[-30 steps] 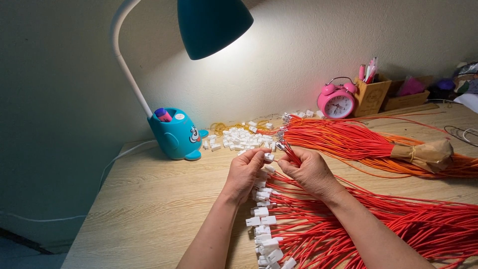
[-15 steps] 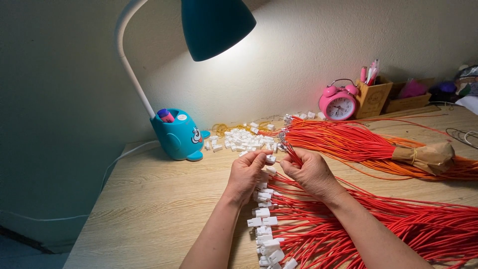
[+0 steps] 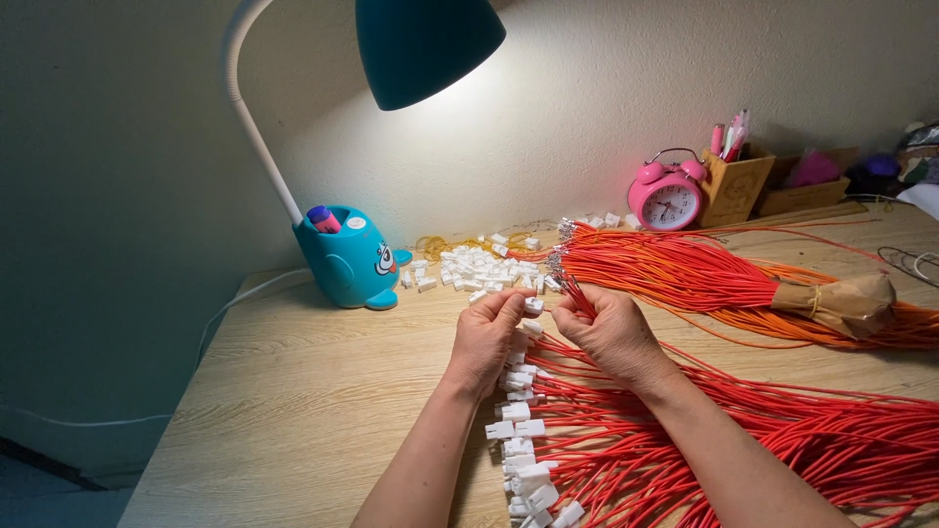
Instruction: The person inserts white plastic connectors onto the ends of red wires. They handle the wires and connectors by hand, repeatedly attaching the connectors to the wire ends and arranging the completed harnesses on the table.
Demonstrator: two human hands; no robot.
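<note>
My left hand (image 3: 489, 337) pinches a small white plastic connector (image 3: 533, 305) between thumb and fingers. Close beside it, my right hand (image 3: 608, 328) grips a few red wires (image 3: 570, 284) with metal tips pointing up and away. Under both hands lies a spread of red wires with white connectors on their ends (image 3: 523, 460), fanning out to the right (image 3: 831, 440). A pile of loose white connectors (image 3: 479, 266) lies just beyond my hands on the wooden desk (image 3: 293, 391).
A thick bundle of red wires wrapped in brown paper (image 3: 841, 303) lies at the right. A teal desk lamp with a cartoon-shaped base (image 3: 347, 259) stands at back left. A pink alarm clock (image 3: 665, 196) and wooden pen holder (image 3: 734, 186) stand against the wall.
Both hands stay almost in place above the wires. The view has shifted slightly; my fingers have adjusted around the connector and the wire ends.
</note>
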